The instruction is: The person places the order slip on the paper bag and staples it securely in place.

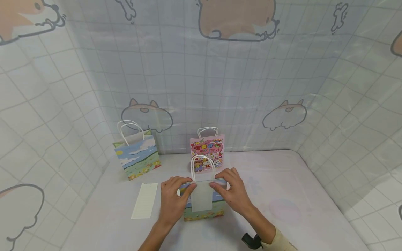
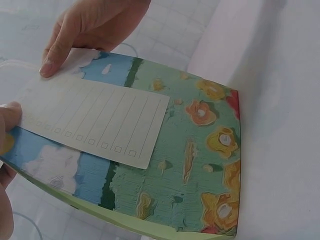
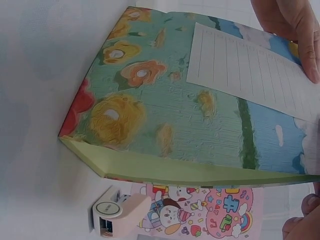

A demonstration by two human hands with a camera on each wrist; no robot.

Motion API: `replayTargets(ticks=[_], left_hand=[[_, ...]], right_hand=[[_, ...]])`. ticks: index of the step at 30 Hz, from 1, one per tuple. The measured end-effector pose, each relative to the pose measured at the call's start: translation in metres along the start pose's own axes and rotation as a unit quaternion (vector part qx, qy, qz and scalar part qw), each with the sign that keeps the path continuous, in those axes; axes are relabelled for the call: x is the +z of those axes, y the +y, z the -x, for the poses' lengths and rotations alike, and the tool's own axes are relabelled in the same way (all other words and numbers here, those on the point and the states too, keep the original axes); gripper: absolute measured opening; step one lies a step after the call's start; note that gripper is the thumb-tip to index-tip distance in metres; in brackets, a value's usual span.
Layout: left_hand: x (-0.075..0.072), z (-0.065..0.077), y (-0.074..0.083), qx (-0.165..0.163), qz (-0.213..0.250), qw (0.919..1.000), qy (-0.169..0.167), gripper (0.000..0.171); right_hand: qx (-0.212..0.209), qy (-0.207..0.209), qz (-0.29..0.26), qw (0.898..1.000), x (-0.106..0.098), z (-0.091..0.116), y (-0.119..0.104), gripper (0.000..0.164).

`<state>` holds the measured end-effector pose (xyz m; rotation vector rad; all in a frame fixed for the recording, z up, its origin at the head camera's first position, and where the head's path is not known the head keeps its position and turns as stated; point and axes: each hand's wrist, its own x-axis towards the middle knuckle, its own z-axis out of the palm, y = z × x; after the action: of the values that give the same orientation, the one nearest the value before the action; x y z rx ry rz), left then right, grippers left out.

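A small paper gift bag painted with sky, meadow and flowers stands before me, its white handles up. A pale lined checklist sheet, with a row of little boxes, lies flat against its front. My left hand pinches the bag's top edge at the left, thumb on the sheet's upper corner, fingers behind. On the opposite side my right hand pinches the same edge, its thumb on the sheet's other upper corner. Most of the right hand's fingers are hidden behind the bag.
A matching landscape bag leans at the back left. A pink cartoon bag stands behind the held one, with a small tape dispenser near it. Another pale lined sheet lies left of my left hand. Patterned cloth walls surround the table.
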<state>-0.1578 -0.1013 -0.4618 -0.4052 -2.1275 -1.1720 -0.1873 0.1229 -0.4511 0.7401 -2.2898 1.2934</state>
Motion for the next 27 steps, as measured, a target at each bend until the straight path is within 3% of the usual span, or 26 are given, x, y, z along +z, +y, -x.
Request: replayTargets(ticks=[27], left_hand=[[-0.0002,-0.0006,-0.0015,-0.003,0.003,0.9999,-0.01,0.014]], right_hand=[[0.013,-0.007,-0.005,1.0,-0.0008,0.0006,0.0,0.021]])
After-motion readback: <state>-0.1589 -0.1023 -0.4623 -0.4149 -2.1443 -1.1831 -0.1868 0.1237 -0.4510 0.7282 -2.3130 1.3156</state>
